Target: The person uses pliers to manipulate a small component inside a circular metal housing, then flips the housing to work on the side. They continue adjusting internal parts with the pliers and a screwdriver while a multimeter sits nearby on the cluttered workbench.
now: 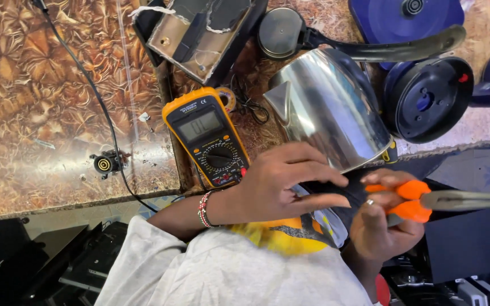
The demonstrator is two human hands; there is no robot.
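My left hand [282, 184], with a beaded band at the wrist, reaches right and grips a black part [354, 191] at the bottom end of a stainless steel kettle [327, 107]. The kettle lies on its side at the front edge of the brown patterned table [41, 113]. My right hand [384, 226] is closed on the orange handles of long-nose pliers [421, 201]. Their grey jaws point right, away from the kettle. Both hands meet just below the kettle, over my lap.
A yellow multimeter [208, 136] lies left of the kettle. A round dark kettle base [426, 99] sits to the right, a black lid [280, 31] and a metal box [197, 34] behind. A black cable with a round connector [104, 164] crosses the table's left.
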